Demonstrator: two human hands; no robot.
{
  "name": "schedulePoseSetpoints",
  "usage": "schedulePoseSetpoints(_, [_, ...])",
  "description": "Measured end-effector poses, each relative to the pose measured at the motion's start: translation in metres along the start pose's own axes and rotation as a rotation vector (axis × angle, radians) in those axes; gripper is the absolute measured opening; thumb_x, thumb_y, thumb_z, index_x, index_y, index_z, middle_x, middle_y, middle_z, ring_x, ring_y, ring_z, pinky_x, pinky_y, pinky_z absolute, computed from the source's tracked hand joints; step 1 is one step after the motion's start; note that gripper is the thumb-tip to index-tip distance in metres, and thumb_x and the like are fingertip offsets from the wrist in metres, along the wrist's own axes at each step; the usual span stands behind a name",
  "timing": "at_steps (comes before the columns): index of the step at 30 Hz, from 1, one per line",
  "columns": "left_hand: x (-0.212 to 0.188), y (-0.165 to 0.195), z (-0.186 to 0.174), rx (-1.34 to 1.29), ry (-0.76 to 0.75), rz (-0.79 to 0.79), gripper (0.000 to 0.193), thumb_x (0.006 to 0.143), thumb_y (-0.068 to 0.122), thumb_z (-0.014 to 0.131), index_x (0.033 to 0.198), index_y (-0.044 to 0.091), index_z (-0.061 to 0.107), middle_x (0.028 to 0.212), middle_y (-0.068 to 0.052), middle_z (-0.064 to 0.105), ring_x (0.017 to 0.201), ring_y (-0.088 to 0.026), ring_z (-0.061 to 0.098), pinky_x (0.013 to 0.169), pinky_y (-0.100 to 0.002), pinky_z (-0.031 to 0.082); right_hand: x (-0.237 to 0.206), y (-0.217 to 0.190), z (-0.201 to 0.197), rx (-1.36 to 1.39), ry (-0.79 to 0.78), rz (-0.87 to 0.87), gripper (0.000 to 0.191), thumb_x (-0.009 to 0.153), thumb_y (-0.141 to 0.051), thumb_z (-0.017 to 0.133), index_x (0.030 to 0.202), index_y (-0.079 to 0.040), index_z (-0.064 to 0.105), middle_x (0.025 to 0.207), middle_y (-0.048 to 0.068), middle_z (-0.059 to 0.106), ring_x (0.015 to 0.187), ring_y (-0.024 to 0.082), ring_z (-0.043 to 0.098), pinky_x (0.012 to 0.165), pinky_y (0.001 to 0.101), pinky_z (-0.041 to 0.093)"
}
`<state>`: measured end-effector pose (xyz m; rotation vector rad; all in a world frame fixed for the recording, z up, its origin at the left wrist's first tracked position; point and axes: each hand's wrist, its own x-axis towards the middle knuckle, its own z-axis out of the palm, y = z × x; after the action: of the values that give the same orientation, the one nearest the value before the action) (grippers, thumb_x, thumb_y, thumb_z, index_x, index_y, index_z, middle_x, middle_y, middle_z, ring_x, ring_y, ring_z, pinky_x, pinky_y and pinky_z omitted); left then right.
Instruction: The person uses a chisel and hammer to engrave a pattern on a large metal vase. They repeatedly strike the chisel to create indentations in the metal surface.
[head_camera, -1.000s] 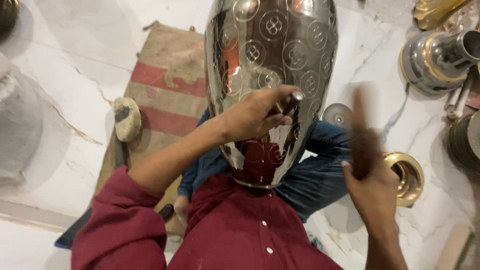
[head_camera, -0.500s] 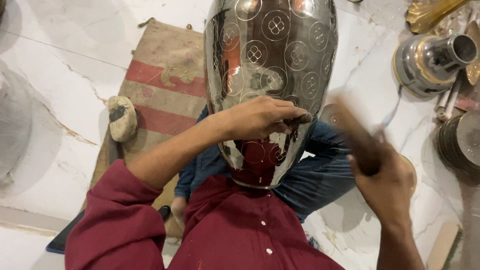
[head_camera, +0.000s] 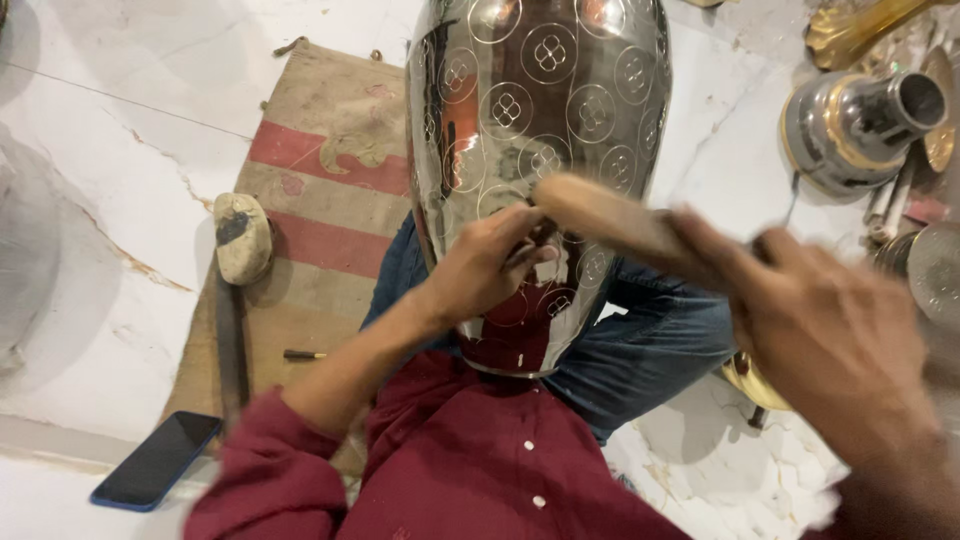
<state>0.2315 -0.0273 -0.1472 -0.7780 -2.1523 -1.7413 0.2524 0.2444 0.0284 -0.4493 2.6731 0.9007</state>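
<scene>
A white marble floor (head_camera: 120, 200) with thin cracks lies under everything, and a tan jute mat (head_camera: 330, 170) with red stripes is spread across it. A large polished metal vase (head_camera: 545, 130), engraved with circled flower patterns, rests tilted across the lap of a person in a maroon shirt and blue jeans. The left hand (head_camera: 480, 265) presses against the lower belly of the vase, its fingers (head_camera: 525, 230) pinched together around a small tool whose tip meets the metal; the tool itself is mostly hidden. The right hand (head_camera: 835, 335), blurred, has its fingers clamped on the handle of a wooden mallet (head_camera: 610, 215), whose head sits just above the left fingers, close to the vase. Well to the left of the left fingers a stone-headed hammer (head_camera: 242, 238) lies on the mat edge, and a dark phone (head_camera: 155, 462) lies on the floor below it. Beyond the right fingers, upper right, stand brass and steel vessels (head_camera: 860, 125).
</scene>
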Motion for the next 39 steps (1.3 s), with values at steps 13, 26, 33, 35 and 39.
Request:
schedulePoseSetpoints(13, [-0.049,-0.007,0.065,0.284,0.634,-0.116,0.017,0.101,-0.002,0.064,0.118,0.002,0.059,0.09,-0.011,0.07,0.081,-0.019,0.07,0.071,-0.032,0.056,0.005,-0.04,-0.089,-0.28,0.524,-0.451,0.09,0.094,-0.005,0.06,0.169,-0.035,0.02,0.089,0.008,0.062,0.064,0.019,0.064,0.059,0.0331,0.061])
schedulePoseSetpoints(26, [-0.031,0.001,0.064,0.039,0.606,-0.165,0.031,0.103,0.004,0.068,0.127,0.0,0.049,0.098,-0.009,0.067,0.089,-0.017,0.073,0.077,-0.029,0.06,0.034,-0.017,-0.062,-0.409,0.049,-0.147,0.086,0.104,-0.008,0.054,0.17,-0.034,0.006,0.095,0.006,0.065,0.069,0.017,0.064,0.059,0.0285,0.061])
schedulePoseSetpoints(33, [-0.028,0.005,0.066,0.044,0.645,-0.086,0.027,0.106,0.005,0.068,0.126,0.002,0.05,0.099,-0.009,0.066,0.09,-0.018,0.071,0.08,-0.032,0.06,0.022,-0.02,-0.081,0.548,0.636,-0.48,0.084,0.091,-0.018,0.068,0.164,-0.026,0.028,0.103,0.015,0.067,0.068,0.023,0.065,0.057,0.0345,0.059])
schedulePoseSetpoints(35, [-0.029,0.006,0.066,0.114,0.64,-0.125,0.026,0.104,0.007,0.069,0.123,0.002,0.053,0.095,-0.009,0.068,0.085,-0.017,0.071,0.075,-0.031,0.059,0.016,-0.022,-0.088,-0.106,0.481,-0.439,0.089,0.095,-0.012,0.064,0.167,-0.03,0.016,0.099,0.012,0.067,0.067,0.021,0.065,0.061,0.034,0.061])
schedulePoseSetpoints(39, [-0.029,0.008,0.06,0.132,0.565,-0.176,0.022,0.102,0.012,0.072,0.116,0.003,0.058,0.093,-0.008,0.073,0.08,-0.017,0.072,0.072,-0.03,0.058,0.011,-0.022,-0.092,0.042,0.118,-0.304,0.084,0.107,-0.01,0.056,0.17,-0.04,0.009,0.095,0.009,0.066,0.061,0.015,0.066,0.059,0.0334,0.061])
